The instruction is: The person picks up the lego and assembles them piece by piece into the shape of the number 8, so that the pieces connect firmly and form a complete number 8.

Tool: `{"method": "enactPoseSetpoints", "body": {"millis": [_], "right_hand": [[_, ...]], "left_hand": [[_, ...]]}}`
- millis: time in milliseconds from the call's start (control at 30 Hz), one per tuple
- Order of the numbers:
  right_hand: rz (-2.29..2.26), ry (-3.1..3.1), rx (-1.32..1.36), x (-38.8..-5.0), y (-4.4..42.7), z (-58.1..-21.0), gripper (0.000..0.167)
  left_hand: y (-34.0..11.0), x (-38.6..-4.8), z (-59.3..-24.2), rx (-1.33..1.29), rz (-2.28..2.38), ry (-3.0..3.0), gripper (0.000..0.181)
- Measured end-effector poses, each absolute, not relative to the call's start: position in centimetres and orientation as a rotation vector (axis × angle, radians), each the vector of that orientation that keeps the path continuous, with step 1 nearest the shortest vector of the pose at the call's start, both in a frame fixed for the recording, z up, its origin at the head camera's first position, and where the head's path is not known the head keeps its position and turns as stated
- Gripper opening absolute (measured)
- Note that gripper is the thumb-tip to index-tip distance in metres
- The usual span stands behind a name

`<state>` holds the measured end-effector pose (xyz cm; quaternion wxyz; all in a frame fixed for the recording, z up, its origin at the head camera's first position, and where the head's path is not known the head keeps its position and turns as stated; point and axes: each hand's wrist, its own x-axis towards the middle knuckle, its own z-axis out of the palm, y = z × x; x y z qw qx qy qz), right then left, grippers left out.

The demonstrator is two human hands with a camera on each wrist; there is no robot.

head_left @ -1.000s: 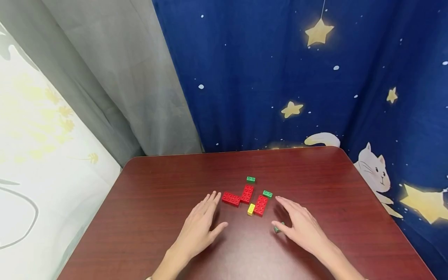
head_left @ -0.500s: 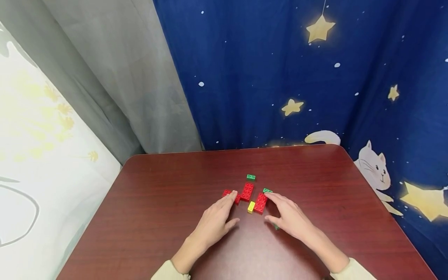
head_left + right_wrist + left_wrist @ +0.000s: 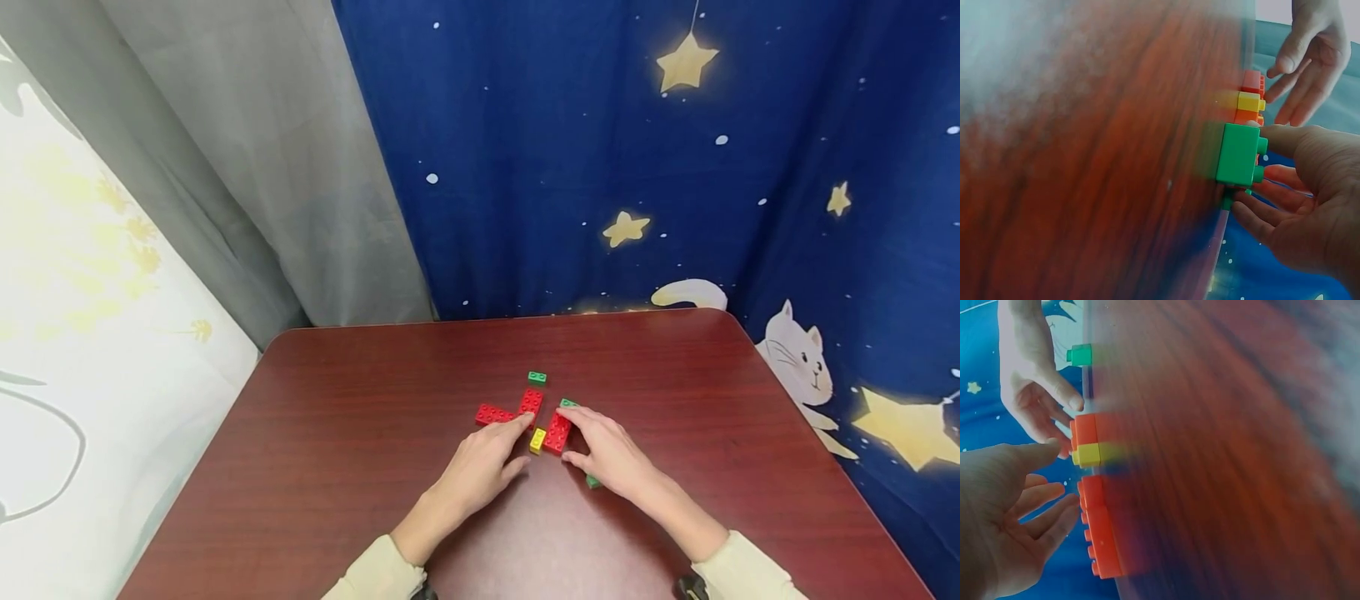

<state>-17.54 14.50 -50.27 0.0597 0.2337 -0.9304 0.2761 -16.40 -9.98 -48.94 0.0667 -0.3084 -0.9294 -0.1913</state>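
My left hand (image 3: pixel 480 468) reaches over the table, fingers loosely extended, fingertips at the middle red brick (image 3: pixel 531 400). A red brick (image 3: pixel 491 413) lies to its left, partly hidden by that hand. My right hand (image 3: pixel 618 460) hovers with relaxed fingers about the right red brick (image 3: pixel 556 435); whether it touches the brick is unclear. Between the hands stands a yellow brick (image 3: pixel 537 441). One green brick (image 3: pixel 567 403) sits by the right fingertips, partly covered. Another green brick (image 3: pixel 593 482), large in the right wrist view (image 3: pixel 1238 154), lies below the right thumb.
A third green brick (image 3: pixel 537 377) lies farther back, beyond the middle red brick. The brown table (image 3: pixel 360 417) ends at a rounded back edge. Behind it hang a grey curtain (image 3: pixel 360 250) and a blue curtain with stars (image 3: pixel 540 167).
My left hand has moved right and forward, across the left red brick to the middle one. The right hand has moved left toward the right red brick. The bricks appear to stay in place.
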Motion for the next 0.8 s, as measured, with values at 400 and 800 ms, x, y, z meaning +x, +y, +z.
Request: {"method": "enactPoseSetpoints", "body": {"millis": [400,800], "right_hand": [[0.815,-2.81,0.764,-17.9,14.4,-50.4,0.067],[0.802,-2.77,0.796,-17.9,14.4,-50.4,0.059]], "left_hand": [[-8.6,-17.2,-49.3,-0.974,-0.565,-2.831,0.059],[-8.2,-17.7,-49.7,-0.966,-0.576,-2.844,0.053]]}}
